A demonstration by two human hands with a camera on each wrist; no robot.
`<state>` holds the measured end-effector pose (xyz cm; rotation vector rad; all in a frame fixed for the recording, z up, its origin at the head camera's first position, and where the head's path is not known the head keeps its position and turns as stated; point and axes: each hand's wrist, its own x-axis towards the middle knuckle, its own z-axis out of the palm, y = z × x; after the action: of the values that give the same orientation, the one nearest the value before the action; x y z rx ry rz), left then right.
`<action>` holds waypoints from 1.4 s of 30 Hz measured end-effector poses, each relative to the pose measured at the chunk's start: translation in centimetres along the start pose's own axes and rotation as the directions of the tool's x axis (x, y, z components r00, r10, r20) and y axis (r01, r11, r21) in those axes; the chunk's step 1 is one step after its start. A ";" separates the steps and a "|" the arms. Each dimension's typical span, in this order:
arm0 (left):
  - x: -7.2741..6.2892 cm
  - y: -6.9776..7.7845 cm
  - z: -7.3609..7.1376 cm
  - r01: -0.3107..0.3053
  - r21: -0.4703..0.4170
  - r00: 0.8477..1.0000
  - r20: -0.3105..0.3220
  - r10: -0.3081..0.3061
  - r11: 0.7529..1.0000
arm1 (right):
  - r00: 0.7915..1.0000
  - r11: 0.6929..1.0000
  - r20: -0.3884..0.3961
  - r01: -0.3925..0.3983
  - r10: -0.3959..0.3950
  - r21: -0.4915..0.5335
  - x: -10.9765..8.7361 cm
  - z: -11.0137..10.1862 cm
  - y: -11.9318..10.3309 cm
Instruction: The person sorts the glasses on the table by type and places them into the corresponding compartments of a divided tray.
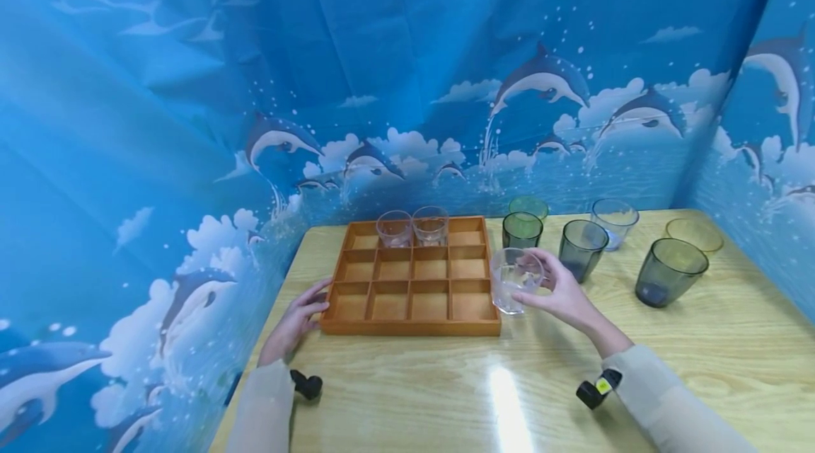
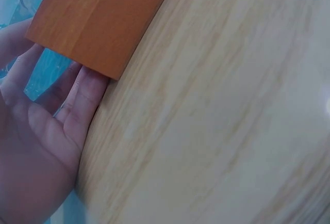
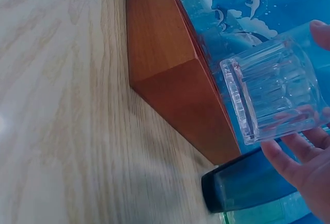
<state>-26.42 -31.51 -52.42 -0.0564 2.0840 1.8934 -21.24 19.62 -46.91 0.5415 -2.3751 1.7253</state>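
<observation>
A wooden box divided into several compartments lies on the table. Two clear glasses, a left one and a right one, stand side by side in the middle compartments of its back row. My left hand rests against the box's left side, its fingers extended along the wall in the left wrist view. A third clear glass is held by my right hand at the box's right edge. In the right wrist view, thumb and fingers lie around this faceted glass, whose thick base points toward the box.
Right of the box stand a dark green glass, a lighter green one, a grey-blue one, a clear one, a smoky olive one and a yellow one. A dolphin-print curtain hangs behind the table.
</observation>
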 end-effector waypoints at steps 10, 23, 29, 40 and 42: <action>0.0 0.1 0.1 0.005 -0.007 1.000 -0.008 -0.005 1.000 | 1.000 1.000 -0.028 0.004 -0.004 0.017 1.4 1.2 -0.5; -0.8 1.5 0.5 0.027 -0.021 0.999 0.033 -0.027 0.999 | 0.994 0.997 -0.098 -0.043 0.049 0.059 3.9 3.4 -1.5; -1.2 2.1 0.7 0.027 -0.033 0.999 0.043 -0.025 0.999 | 0.986 0.995 -0.144 -0.074 0.082 0.063 5.2 4.6 -1.8; 0.1 0.1 0.2 -0.009 -0.007 1.000 -0.002 0.009 1.000 | 0.967 0.996 -0.240 -0.090 0.085 -0.011 8.3 6.6 -1.8; 0.1 0.0 0.2 -0.006 -0.009 1.000 -0.008 0.006 1.000 | 0.959 0.996 -0.270 -0.090 0.082 -0.017 8.9 6.9 -1.6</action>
<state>-26.50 -31.33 -52.48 -0.0601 2.0830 1.9096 -28.32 10.91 -44.77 0.1858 -2.2555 1.6733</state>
